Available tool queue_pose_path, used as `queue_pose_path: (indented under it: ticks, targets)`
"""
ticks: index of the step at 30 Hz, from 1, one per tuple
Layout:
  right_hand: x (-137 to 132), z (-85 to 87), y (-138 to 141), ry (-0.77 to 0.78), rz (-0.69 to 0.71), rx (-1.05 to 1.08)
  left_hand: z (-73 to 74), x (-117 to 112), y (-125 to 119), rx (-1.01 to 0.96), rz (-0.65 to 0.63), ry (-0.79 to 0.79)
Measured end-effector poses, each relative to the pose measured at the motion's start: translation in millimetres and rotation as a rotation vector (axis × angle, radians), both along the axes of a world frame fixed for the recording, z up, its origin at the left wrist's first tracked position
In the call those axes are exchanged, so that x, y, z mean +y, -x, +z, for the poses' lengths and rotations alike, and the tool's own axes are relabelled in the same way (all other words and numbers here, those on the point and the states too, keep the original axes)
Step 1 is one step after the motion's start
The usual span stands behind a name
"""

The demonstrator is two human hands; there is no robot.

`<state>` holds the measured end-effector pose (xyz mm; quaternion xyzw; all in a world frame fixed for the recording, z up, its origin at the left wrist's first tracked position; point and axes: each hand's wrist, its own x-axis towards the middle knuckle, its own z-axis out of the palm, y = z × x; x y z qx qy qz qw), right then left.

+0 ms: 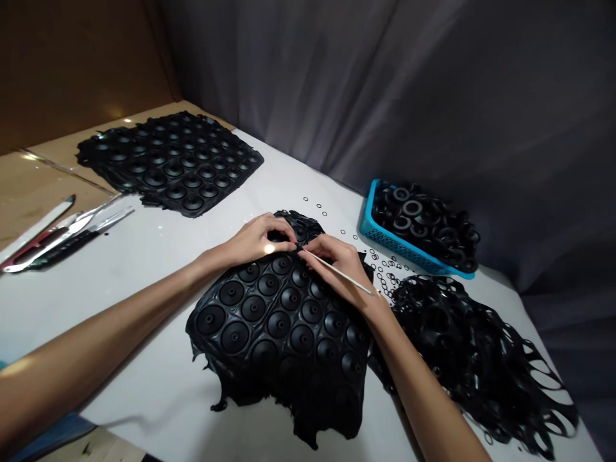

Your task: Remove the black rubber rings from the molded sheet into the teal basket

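Note:
A black molded rubber sheet (279, 324) with rows of round, raised discs lies on the white table in front of me. Near its far end, my left hand (264, 239) is closed, with thumb and forefinger pinching a bit of the black rubber. Close beside those fingertips, my right hand (339, 260) grips a thin white stick (347, 277), which slants back across the hand toward the wrist. The stick's front tip is hidden between the fingers, at the rubber. Small black rings (385, 273) are scattered to the right of the sheet.
A blue plastic basket (399, 247) full of black rubber rings stands at the back right. Below it lies a heap of perforated black rubber scrap (462, 346). Another disc sheet (173, 160) rests at the back left. Knife-like tools and scissors (62, 237) lie at the left.

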<state>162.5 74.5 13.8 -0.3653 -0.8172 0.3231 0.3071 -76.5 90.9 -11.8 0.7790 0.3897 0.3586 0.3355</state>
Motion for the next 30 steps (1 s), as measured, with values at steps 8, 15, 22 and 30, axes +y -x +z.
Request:
queue_pose_path:
  ticks: [8, 15, 22, 30]
  targets:
    - [-0.7, -3.6, -0.1, -0.146, -0.007, -0.067, 1.6, -5.0, -5.0, 0.090, 0.077, -0.094]
    - [-2.3, -6.4, 0.7, -0.182, -0.025, -0.100, -0.1, -4.0, -4.2, 0.062, 0.070, -0.118]
    - [-1.8, -3.3, 1.4, -0.183, -0.001, -0.128, -1.4, -3.4, -4.6, 0.038, 0.076, -0.117]
    - [-6.1, -7.3, 13.8, -0.252, -0.006, -0.148, -2.7, 0.6, -2.4, -0.057, 0.020, -0.023]
